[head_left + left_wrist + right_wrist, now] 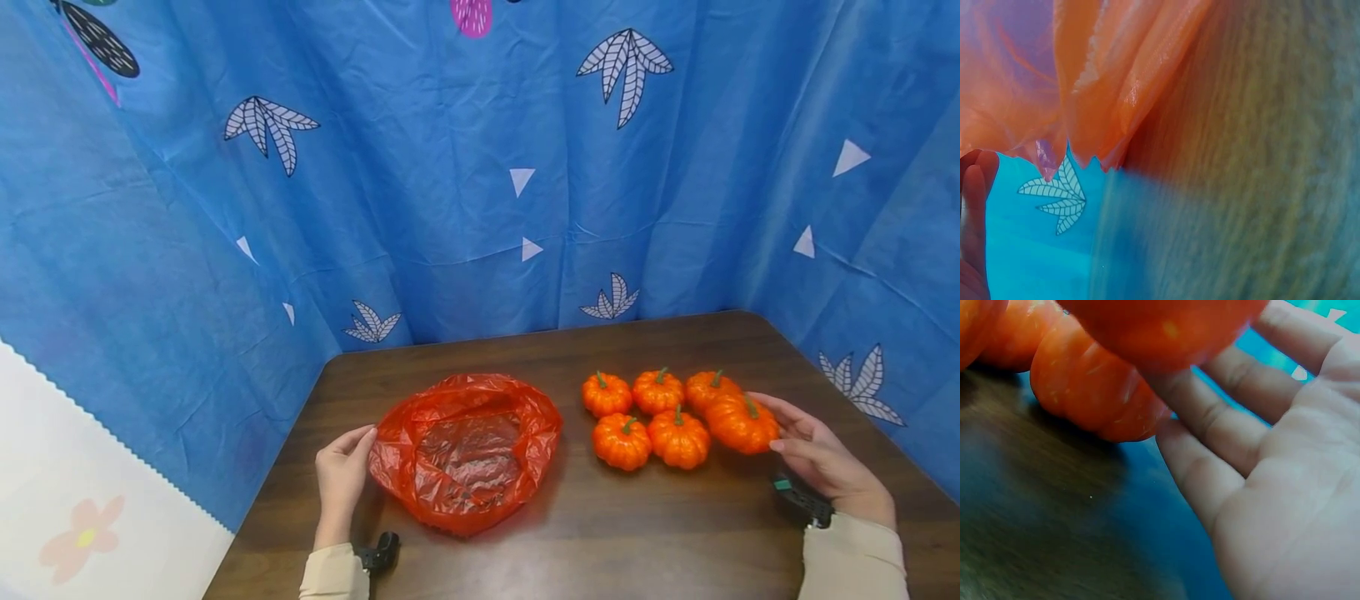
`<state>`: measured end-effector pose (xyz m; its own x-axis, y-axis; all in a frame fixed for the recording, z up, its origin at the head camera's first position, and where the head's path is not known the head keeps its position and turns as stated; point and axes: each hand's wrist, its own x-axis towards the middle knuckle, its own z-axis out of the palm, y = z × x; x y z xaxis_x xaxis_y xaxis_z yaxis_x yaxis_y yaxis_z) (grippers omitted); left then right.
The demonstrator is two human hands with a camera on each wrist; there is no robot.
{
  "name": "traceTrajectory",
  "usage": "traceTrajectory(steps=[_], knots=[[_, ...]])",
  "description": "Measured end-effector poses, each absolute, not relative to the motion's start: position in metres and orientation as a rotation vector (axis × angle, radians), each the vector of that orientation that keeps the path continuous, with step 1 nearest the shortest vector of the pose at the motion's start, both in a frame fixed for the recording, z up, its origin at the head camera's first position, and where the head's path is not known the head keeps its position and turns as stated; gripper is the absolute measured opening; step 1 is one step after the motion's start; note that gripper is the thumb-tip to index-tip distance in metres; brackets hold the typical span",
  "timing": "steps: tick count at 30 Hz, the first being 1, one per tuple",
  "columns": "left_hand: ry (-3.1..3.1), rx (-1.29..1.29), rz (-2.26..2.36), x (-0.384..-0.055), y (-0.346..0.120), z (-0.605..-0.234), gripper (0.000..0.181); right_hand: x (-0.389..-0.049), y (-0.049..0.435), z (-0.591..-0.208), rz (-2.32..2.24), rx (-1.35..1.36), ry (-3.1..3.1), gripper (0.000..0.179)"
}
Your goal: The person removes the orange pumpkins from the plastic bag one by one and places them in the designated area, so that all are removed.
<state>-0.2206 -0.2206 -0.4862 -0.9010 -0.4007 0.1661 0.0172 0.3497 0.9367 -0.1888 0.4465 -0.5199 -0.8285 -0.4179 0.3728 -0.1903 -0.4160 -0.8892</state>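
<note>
A red translucent plastic bag (468,504) lies with its mouth spread wide on the left half of the table. My left hand (343,471) pinches the bag's left rim between thumb and fingers; in the left wrist view the bag's ragged edge (1097,112) hangs above the fingers. On the right, my right hand (821,454) grips a small orange pumpkin (742,425) from its right side. The right wrist view shows that pumpkin (1172,331) raised off the table, with another pumpkin (1094,394) behind and below it.
Several more small orange pumpkins with green stems (678,437) stand in two rows left of the held one. Dark wood table (600,533) carries everything. Blue patterned curtain (450,208) hangs along its back and sides.
</note>
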Motion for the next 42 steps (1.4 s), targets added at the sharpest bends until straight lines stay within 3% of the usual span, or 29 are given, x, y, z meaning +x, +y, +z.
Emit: traceTrajectory(steps=[12, 22, 42], knots=[[-2.228, 0.308, -1.561, -0.224, -0.221, -0.486, 0.035, -0.188, 0.453, -0.519, -2.329, -0.776, 1.623, 0.067], [-2.207, 0.279, -1.563, -0.223, -0.219, -0.482, 0.032, -0.191, 0.457, -0.522, -2.308, -0.876, 1.553, 0.069], [-2.215, 0.305, -1.541, -0.22, -0.221, -0.486, 0.034, -0.186, 0.462, -0.522, -1.988, -0.434, 2.018, 0.058]])
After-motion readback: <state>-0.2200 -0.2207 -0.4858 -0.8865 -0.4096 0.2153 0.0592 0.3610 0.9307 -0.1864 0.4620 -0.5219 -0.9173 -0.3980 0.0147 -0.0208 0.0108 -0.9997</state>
